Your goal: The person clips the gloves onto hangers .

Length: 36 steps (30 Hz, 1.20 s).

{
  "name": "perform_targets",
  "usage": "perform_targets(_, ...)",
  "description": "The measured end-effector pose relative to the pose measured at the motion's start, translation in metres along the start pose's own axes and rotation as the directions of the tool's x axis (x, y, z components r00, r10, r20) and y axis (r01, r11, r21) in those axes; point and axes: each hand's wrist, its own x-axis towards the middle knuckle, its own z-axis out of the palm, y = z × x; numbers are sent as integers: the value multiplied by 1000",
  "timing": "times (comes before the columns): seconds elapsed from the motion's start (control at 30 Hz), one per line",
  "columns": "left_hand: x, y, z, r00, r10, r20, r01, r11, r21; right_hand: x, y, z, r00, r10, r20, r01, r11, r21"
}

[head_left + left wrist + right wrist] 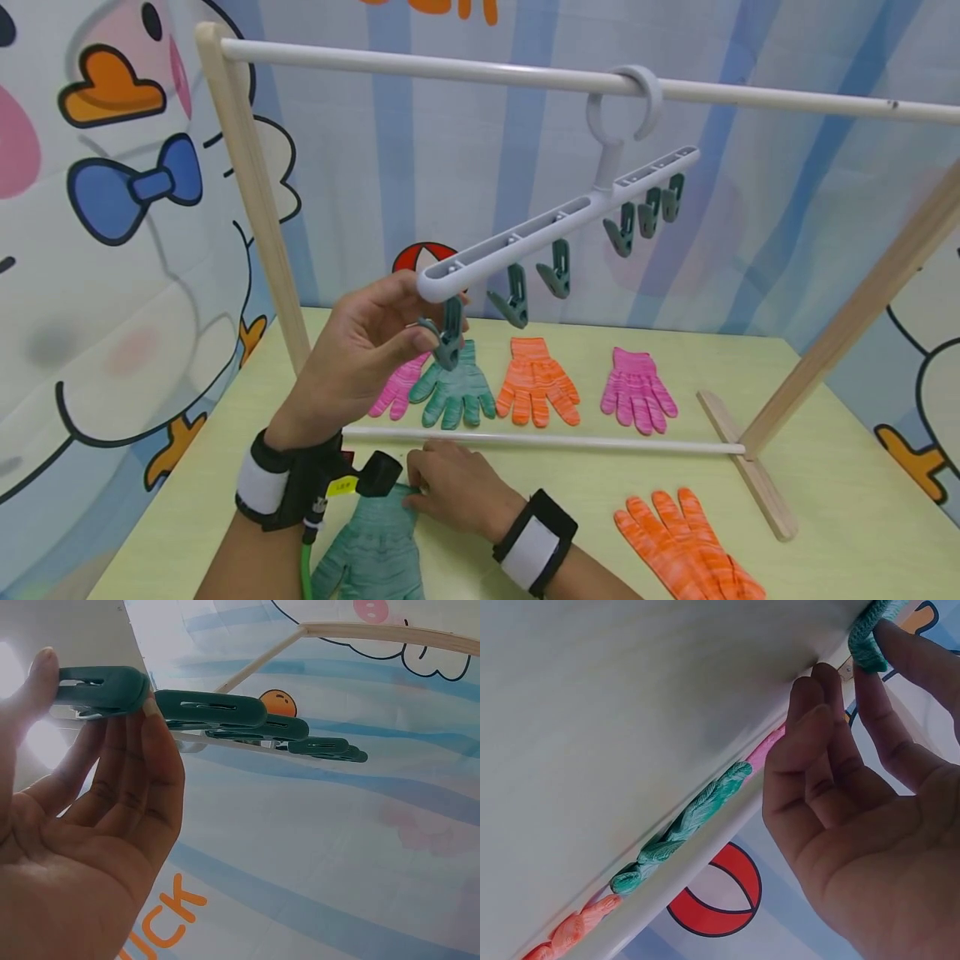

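Head view: the left hand (356, 357) holds the nearest green clip (452, 323) between thumb and fingers, right under the near end of a white hanger (525, 243). Below that end of the hanger, the right hand (465, 487) pinches the cuff of a green glove (375, 546); the right wrist view shows the fabric caught between thumb and forefinger, the other fingers bent. Five more clips (517, 292) hang along the hanger, making six.

Gloves also number six: two green, two orange, two pink. Four lie on the desk (585, 492) beneath the hanger and beyond its near end: a pink glove (397, 387) partly hidden by the left hand, then a second green glove (459, 387), an orange glove (534, 383) and another pink glove (636, 387). A second orange glove (686, 546) lies nearer the viewer than the hanger, to its right.

One white rail (450, 65) carries the hanger's hook, and two wooden posts (251, 183) flank it. A yellow label (342, 486) below the hanger's near end is too small to read; in the left wrist view, orange lettering (182, 900) reads "UCK".
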Motion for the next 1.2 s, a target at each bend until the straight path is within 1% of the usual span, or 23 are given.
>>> perform_targets(0.17,-1,0,0,1000,6,3,-6,1000,-5,1,-1,0,1000,-4,-10,5,1000,20)
perform_targets(0.3,-1,0,0,1000,11,-11,-11,1000,7,1,-2,-1,1000,-3,-20,4,999,49)
perform_targets(0.43,-2,1,0,1000,12,-18,-12,1000,14,1,-3,-3,999,-11,-36,15,996,92)
perform_targets(0.6,-1,3,0,999,29,-17,-28,999,37,0,-2,-6,999,-25,-43,31,988,149)
perform_targets(0.7,-1,3,0,999,39,-11,-38,999,38,0,-1,-9,998,-38,-56,46,987,155)
perform_targets(0.83,0,2,0,999,51,-5,-51,998,28,0,-1,-13,998,-34,-61,44,985,164)
perform_targets(0.97,0,0,0,999,49,1,-49,999,22,-2,0,-18,997,-23,-69,37,979,201)
perform_targets(1.2,0,-1,1,999,46,5,-46,998,45,-4,3,-26,993,-45,-113,76,954,289)
